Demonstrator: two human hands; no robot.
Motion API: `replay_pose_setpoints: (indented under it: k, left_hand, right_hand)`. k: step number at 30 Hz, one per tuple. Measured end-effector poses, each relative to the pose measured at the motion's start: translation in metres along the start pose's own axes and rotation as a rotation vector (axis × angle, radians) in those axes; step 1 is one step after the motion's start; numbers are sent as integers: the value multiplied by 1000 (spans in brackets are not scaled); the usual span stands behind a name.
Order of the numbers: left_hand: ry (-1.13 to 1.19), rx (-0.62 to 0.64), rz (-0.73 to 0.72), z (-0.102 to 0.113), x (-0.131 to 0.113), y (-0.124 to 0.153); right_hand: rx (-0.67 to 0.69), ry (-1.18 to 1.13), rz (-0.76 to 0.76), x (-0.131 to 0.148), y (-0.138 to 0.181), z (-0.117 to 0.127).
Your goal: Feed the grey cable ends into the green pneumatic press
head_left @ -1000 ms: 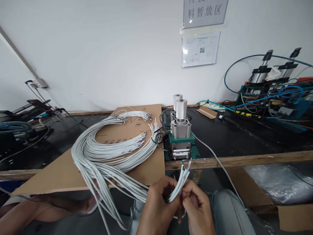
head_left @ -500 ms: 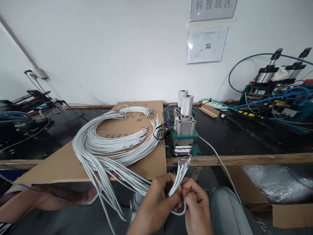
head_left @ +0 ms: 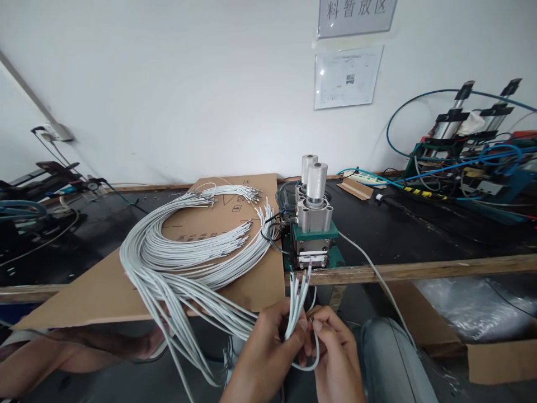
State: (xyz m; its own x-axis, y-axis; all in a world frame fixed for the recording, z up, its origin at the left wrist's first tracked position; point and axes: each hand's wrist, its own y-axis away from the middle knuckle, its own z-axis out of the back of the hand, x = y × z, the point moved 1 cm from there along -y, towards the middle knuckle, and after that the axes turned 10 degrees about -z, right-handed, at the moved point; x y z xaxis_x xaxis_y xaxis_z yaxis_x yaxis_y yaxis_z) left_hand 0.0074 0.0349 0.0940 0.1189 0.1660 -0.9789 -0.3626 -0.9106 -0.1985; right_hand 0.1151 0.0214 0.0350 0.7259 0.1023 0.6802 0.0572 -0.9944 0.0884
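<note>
My left hand [head_left: 272,341] is closed round a bunch of white cables [head_left: 297,308], whose stripped ends point up and show small coloured wires. My right hand [head_left: 335,347] pinches the end of one cable that loops out below the bunch, just right of my left hand. Beyond the hands stands a small pneumatic machine [head_left: 314,224] with a green plate and two knurled metal knobs, at the table's front edge. A big coil of white cables [head_left: 146,246] lies on a cardboard sheet [head_left: 100,296] to the left, some strands hanging toward my lap.
The black table [head_left: 386,235] has a wooden front edge. More pneumatic equipment [head_left: 453,134] with blue hoses stands at the right, and another machine [head_left: 54,179] at the left. Another person's leg [head_left: 75,352] shows below the cardboard. A cardboard box with clear plastic [head_left: 470,313] sits under the table.
The bunch in my left hand has swung left and more upright. My right hand has moved slightly apart from it, pinching the single cable's end. The view has shifted a little.
</note>
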Motion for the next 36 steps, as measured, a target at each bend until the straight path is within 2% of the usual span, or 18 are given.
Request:
replay_pose_setpoints:
  k: [3, 8, 12, 22, 27, 36]
  left_hand:
    - [-8, -10, -10, 0, -1, 0]
    - [-113, -31, 14, -2, -6, -3]
    - [-149, -55, 42, -3, -5, -4]
    - [-249, -51, -4, 0, 1, -4]
    - [-201, -43, 30, -2, 1, -3]
    - [-141, -57, 29, -2, 4, -2]
  right_hand:
    - [11, 48, 21, 1, 0, 3]
    - [10, 239, 139, -1, 3, 10]
    - [-13, 318, 169, 0, 6, 6]
    - [-95, 282, 185, -9, 1, 5]
    - [-122, 221, 141, -16, 0, 7]
    - [-139, 220, 122, -13, 1, 5]
